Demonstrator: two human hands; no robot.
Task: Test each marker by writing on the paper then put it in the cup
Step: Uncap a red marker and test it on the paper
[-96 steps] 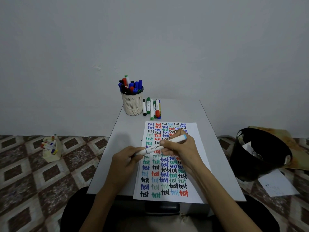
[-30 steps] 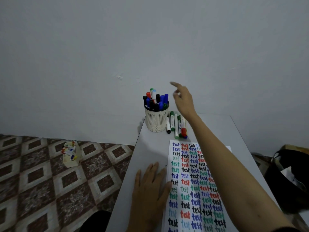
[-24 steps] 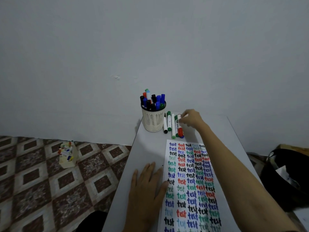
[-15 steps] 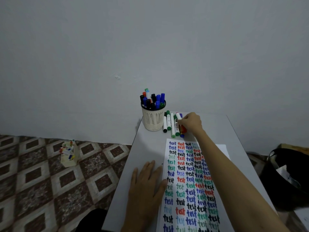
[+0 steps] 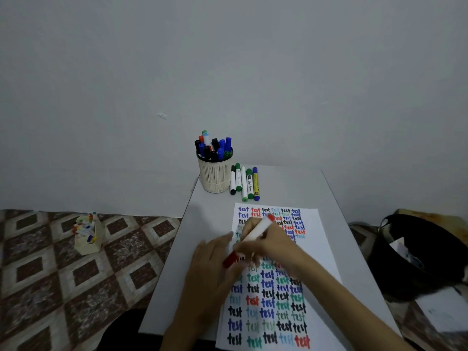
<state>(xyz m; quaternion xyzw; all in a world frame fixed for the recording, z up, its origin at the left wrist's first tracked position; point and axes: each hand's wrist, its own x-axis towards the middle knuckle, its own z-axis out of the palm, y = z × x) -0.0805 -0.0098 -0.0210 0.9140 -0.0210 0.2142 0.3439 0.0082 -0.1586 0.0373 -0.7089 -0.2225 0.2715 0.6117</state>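
You are at the start of a fresh test: your right hand (image 5: 266,245) has its fingers curled round the white barrel of a red marker (image 5: 250,239), holding it tilted above the middle of the paper (image 5: 314,239), a little below the centre of the frame. The larger red end, which I take to be the cap, points down-left toward your left hand (image 5: 211,262). That hand lies on the table (image 5: 291,186) at the sheet's left edge with its fingers mostly straight and nothing gripped. The blur hides whether its thumb touches the cap. The cap looks to be on, so nothing has been written with this marker yet. Your next move calls for the left hand to pinch the cap and pull it off along the barrel while the right keeps the body steady. Then you need a free spot, and the sheet is crowded with rows of "test", so look under your hands or along the bare right margin. After that, recap it and reach to the cup (image 5: 215,177) at the table's far-left corner, which is already full of markers. Five loose markers (image 5: 244,182) lie just to its right, untested by my reading.
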